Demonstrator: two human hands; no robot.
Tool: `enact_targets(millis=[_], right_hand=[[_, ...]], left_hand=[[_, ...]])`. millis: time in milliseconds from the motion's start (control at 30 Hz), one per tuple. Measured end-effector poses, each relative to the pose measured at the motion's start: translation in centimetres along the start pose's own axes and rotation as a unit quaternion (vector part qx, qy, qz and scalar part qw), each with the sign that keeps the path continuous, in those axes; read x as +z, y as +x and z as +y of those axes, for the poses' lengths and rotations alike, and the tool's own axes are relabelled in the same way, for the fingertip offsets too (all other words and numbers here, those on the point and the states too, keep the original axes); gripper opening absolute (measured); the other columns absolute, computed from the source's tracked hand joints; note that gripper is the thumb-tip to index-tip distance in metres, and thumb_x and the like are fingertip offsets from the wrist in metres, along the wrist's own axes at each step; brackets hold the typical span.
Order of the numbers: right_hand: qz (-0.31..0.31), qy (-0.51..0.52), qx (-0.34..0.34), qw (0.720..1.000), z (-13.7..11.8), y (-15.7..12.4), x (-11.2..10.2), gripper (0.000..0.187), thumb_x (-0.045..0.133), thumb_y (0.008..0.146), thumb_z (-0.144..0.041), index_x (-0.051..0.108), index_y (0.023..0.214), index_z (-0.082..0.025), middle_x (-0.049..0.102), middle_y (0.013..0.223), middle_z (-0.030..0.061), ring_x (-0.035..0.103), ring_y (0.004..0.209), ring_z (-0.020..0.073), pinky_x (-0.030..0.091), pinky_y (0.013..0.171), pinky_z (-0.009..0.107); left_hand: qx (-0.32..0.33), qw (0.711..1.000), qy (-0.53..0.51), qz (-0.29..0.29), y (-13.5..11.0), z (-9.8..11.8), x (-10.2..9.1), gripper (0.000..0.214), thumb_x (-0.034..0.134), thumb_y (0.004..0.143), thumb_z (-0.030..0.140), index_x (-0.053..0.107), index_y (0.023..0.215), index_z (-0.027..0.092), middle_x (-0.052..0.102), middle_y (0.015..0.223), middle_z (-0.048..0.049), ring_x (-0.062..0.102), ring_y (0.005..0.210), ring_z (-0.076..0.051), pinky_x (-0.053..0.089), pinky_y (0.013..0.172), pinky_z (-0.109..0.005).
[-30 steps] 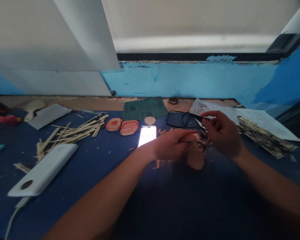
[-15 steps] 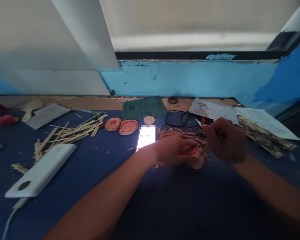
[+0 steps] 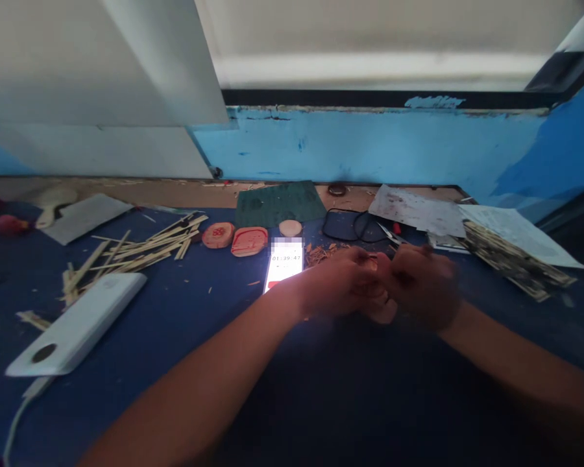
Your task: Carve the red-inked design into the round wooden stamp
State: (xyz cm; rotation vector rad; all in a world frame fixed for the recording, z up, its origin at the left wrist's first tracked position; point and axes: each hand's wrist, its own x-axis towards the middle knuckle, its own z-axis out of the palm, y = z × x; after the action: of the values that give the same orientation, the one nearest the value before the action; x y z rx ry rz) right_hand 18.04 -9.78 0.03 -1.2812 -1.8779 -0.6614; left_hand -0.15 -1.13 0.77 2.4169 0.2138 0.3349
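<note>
My left hand (image 3: 339,283) is curled over a small pale wooden piece (image 3: 385,311) on the dark blue table (image 3: 214,337), holding it down. My right hand (image 3: 422,284) is closed and pressed against the left hand, right over the same piece; earlier it held a thin blade, which is hidden now. Wood shavings (image 3: 324,253) lie just behind the hands. A lit phone (image 3: 284,263) lies flat to the left of my left hand.
Two red-marked carved wooden pieces (image 3: 249,240) and a small wooden disc (image 3: 291,227) lie behind the phone. Green sandpaper (image 3: 278,203), a black cable (image 3: 353,227), papers (image 3: 416,211), a stick bundle (image 3: 513,259), loose sticks (image 3: 136,250) and a white power bank (image 3: 78,324) surround the spot.
My right hand has dropped from above the cable and moved left until it meets my left hand over the wooden piece. The left hand stayed roughly in place.
</note>
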Motion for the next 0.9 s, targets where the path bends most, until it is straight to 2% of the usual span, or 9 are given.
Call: enact_targets(millis=[200,367,467,533,600,667,733,800,900], right_hand=[[-0.014,-0.023,0.038,0.999,0.0,-0.2,0.3,0.035,0.062,0.094,-0.022,0.045,0.063,-0.023,0.048,0.052,-0.0028,0.046,0.050,0.0135,0.032,0.053,0.030],[-0.038,0.010,0.104,0.994,0.6,-0.5,1.2,0.036,0.062,0.093,-0.021,0.043,0.062,-0.023,0.043,0.050,-0.0041,0.040,0.046,0.0127,0.031,0.052,0.029],[-0.044,0.024,0.122,0.991,1.0,-0.2,0.9,0.039,0.064,0.094,-0.027,0.045,0.061,-0.023,0.044,0.049,-0.0046,0.042,0.045,0.0123,0.031,0.051,0.029],[-0.046,0.030,0.133,0.990,1.4,0.1,0.4,0.040,0.067,0.095,-0.033,0.047,0.061,-0.023,0.045,0.048,-0.0047,0.044,0.043,0.0120,0.031,0.049,0.029],[-0.052,0.056,0.159,0.984,1.8,0.5,-0.2,0.037,0.067,0.096,-0.038,0.053,0.065,-0.023,0.049,0.047,-0.0050,0.048,0.041,0.0121,0.032,0.046,0.028],[-0.063,0.108,0.207,0.970,2.4,0.7,-0.7,0.028,0.066,0.098,-0.038,0.060,0.076,-0.023,0.055,0.049,-0.0052,0.054,0.040,0.0125,0.036,0.044,0.027],[-0.077,0.163,0.261,0.948,2.9,0.7,-0.7,0.015,0.064,0.099,-0.035,0.063,0.091,-0.023,0.061,0.055,-0.0049,0.060,0.040,0.0134,0.040,0.042,0.025],[-0.075,0.218,0.295,0.927,3.1,0.6,-0.6,0.011,0.063,0.101,-0.033,0.062,0.108,-0.024,0.063,0.060,-0.0056,0.062,0.041,0.0139,0.044,0.042,0.025],[-0.052,0.318,0.304,0.897,2.7,0.6,-0.3,0.037,0.061,0.103,-0.032,0.049,0.138,-0.029,0.064,0.069,-0.0051,0.065,0.049,0.0157,0.052,0.043,0.026]], left_hand=[[-0.007,1.000,0.025,0.003,0.1,0.2,0.1,0.024,0.072,0.090,0.021,0.076,0.113,0.019,0.059,0.131,-0.0133,0.060,0.122,-0.027,0.048,0.111,-0.039],[-0.049,0.998,0.027,-0.024,0.1,-0.1,-0.1,0.020,0.067,0.097,0.034,0.077,0.104,0.020,0.065,0.116,-0.0104,0.064,0.105,-0.024,0.051,0.098,-0.039],[-0.052,0.998,0.019,-0.023,0.0,-0.3,-0.2,0.022,0.071,0.093,0.033,0.077,0.110,0.021,0.065,0.120,-0.0106,0.063,0.109,-0.026,0.050,0.099,-0.039],[-0.057,0.998,0.015,-0.021,-0.1,-0.4,-0.2,0.036,0.074,0.090,0.034,0.073,0.124,0.022,0.060,0.129,-0.0118,0.062,0.115,-0.027,0.049,0.103,-0.040],[-0.091,0.995,0.020,-0.018,-0.2,-0.5,-0.4,0.066,0.079,0.085,0.041,0.059,0.146,0.025,0.054,0.138,-0.0125,0.060,0.121,-0.028,0.049,0.107,-0.042],[-0.139,0.990,0.038,-0.008,-0.3,-0.6,-0.6,0.097,0.085,0.077,0.050,0.041,0.160,0.027,0.048,0.143,-0.0129,0.058,0.124,-0.030,0.048,0.110,-0.045],[-0.164,0.985,0.057,0.006,-0.3,-0.6,-0.7,0.113,0.090,0.069,0.054,0.034,0.164,0.026,0.044,0.144,-0.0134,0.057,0.125,-0.032,0.048,0.111,-0.048],[-0.160,0.985,0.065,0.020,-0.4,-0.6,-0.7,0.112,0.092,0.064,0.055,0.041,0.159,0.024,0.043,0.141,-0.0132,0.057,0.123,-0.032,0.050,0.110,-0.048],[-0.147,0.986,0.071,0.039,-0.4,-0.5,-0.6,0.090,0.092,0.065,0.051,0.054,0.143,0.026,0.045,0.134,-0.0105,0.060,0.117,-0.030,0.054,0.103,-0.048]])
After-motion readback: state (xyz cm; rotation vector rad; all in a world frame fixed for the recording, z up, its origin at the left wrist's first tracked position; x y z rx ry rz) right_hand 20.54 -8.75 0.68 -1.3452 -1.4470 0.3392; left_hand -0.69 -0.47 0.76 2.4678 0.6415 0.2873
